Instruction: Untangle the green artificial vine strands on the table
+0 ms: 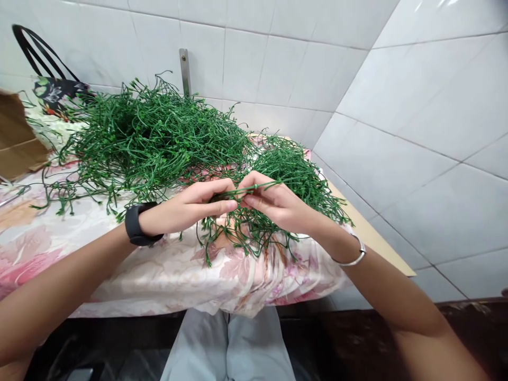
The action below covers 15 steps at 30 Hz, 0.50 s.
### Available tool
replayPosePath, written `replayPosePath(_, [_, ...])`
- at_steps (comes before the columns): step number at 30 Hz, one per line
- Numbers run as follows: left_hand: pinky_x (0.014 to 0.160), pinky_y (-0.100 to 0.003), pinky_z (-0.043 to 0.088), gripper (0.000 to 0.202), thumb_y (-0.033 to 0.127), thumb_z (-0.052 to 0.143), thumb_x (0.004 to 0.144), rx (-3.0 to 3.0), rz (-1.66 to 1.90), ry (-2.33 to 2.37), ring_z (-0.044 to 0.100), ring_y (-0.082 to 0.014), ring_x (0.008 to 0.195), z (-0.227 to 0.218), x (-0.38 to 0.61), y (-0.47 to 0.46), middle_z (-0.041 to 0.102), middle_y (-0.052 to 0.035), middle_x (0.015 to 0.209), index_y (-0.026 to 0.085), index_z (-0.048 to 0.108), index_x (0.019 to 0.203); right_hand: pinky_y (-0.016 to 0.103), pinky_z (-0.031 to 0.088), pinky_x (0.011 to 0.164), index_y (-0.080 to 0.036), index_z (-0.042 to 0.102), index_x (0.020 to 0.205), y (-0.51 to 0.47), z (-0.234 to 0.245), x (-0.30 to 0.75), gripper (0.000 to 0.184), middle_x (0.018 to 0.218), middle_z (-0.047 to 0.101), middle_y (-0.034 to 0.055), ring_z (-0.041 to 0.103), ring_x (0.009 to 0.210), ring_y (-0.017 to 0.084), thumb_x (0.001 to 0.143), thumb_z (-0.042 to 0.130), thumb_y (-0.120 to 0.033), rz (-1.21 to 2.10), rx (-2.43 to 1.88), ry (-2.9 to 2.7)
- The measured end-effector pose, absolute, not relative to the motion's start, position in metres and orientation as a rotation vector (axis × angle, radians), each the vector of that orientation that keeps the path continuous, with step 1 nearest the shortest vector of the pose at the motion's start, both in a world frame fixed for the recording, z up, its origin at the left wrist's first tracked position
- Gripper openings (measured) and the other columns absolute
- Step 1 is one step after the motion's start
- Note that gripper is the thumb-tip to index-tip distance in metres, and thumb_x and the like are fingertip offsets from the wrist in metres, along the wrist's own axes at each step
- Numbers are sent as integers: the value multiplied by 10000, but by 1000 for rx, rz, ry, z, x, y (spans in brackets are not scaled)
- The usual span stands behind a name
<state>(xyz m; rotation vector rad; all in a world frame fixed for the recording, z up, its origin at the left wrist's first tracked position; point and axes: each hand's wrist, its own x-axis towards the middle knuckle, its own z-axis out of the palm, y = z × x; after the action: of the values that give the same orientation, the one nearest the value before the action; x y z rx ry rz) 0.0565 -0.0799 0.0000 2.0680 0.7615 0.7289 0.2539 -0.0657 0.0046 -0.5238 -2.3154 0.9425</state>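
Observation:
Both hands meet above the table's front part, fingertips close together on a thin green artificial plant stem (256,187). My left hand (198,201), with a black band on its wrist, is closed with thumb and fingers pinching the stem. From the other side my right hand (278,203), a silver bangle on its wrist, pinches the same stem. Right behind and below the hands lies a smaller heap of green artificial stems (293,166). A larger heap of such stems (159,132) spreads to the left and farther back. The fingers hide part of the held stem.
A flowered cloth (159,280) covers the table. At far left are a cardboard box (19,137), white material (57,129) and a dark flowered bag (59,92). A metal bracket (184,71) stands at the tiled wall (246,58). A bare board edge (381,254) shows at right.

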Motion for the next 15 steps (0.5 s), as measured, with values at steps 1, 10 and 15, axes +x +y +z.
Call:
replayPosePath(1, [551,-203,324,202,363,456,827,2050,724,758,369,-84,623,1,56,-81,400,16,695,165,487,801,219,409,693,-145,445,893,-66,5,254,64,798,468,14,469,763,83,859,394,-164,974,-515,-2302])
replayPosePath(10, [510,-197,273,220,342,456,831,2068,654,708,320,-71,587,4,57,-82,366,22,654,145,485,738,193,341,549,-128,485,839,-71,6,253,107,748,455,-2,408,645,62,793,521,-218,1076,-582,-2271])
replayPosePath(15, [536,-188,292,187,324,467,827,2040,551,666,348,-68,613,4,55,-83,407,22,688,147,524,799,205,350,575,-118,515,788,-73,8,253,146,735,488,4,435,664,71,743,591,-234,1004,-571,-2314])
